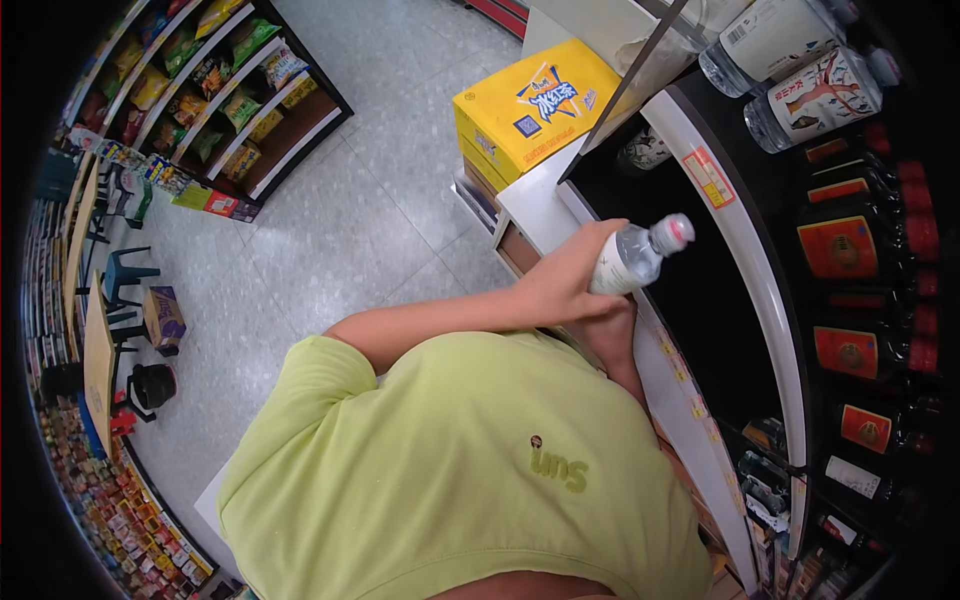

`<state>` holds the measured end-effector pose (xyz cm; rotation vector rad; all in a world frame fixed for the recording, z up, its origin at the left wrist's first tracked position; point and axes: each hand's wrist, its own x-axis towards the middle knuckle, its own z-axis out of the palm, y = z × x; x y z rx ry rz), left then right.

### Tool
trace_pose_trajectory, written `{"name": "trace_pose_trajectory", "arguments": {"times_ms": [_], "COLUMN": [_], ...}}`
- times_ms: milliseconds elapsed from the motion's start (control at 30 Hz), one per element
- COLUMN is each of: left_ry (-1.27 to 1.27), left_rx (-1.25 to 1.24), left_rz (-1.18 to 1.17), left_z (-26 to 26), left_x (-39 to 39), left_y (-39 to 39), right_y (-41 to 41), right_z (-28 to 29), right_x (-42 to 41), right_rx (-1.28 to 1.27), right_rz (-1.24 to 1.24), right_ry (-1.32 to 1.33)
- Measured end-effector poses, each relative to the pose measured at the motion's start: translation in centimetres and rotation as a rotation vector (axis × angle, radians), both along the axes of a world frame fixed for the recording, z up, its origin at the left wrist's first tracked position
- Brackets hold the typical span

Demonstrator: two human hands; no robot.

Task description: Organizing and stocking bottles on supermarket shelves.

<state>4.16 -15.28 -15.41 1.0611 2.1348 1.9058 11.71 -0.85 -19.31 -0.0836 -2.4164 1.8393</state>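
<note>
My left hand [576, 274] is closed around a clear plastic bottle [619, 266] with a whitish label. The bottle lies tilted, its pinkish-white cap pointing up and right. Just below it is my right hand [611, 330], close to the bottle's lower end and against my left hand. Its fingers are largely hidden, so whether it also grips the bottle cannot be told. Both hands are beside the front edge of a dark shelf with a white curved rail [739, 225].
A yellow drinks carton [536, 105] rests on a white ledge [544, 206]. Large water bottles [817, 97] and dark bottles with red labels [838, 246] fill the upper shelf. Snack racks [202, 82], a blue stool [131, 271] and a purple-and-brown box [165, 319] stand farther left.
</note>
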Motion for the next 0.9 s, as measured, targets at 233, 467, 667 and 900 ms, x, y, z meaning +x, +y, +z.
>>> {"name": "trace_pose_trajectory", "arguments": {"times_ms": [233,467,667,900], "left_ry": [-0.093,-0.155,-0.140,-0.112], "left_rx": [-0.157,-0.173,-0.172,-0.187], "left_rz": [0.020,0.148,0.184,0.179], "left_z": [-1.9,-2.4,-1.9,-1.7], "left_x": [0.1,0.4,0.3,0.8], "left_y": [-3.5,-6.3,-6.3,-6.4], "right_y": [2.1,7.2,11.1,12.4], "right_z": [-0.2,1.6,-0.2,-4.3], "right_x": [-1.6,-4.3,-8.6,-13.1], "right_rx": [-0.289,-0.553,-0.382,-0.054], "right_rz": [-0.146,-0.400,-0.552,-0.674], "right_ry": [-0.297,-0.368,-0.259,-0.011]}}
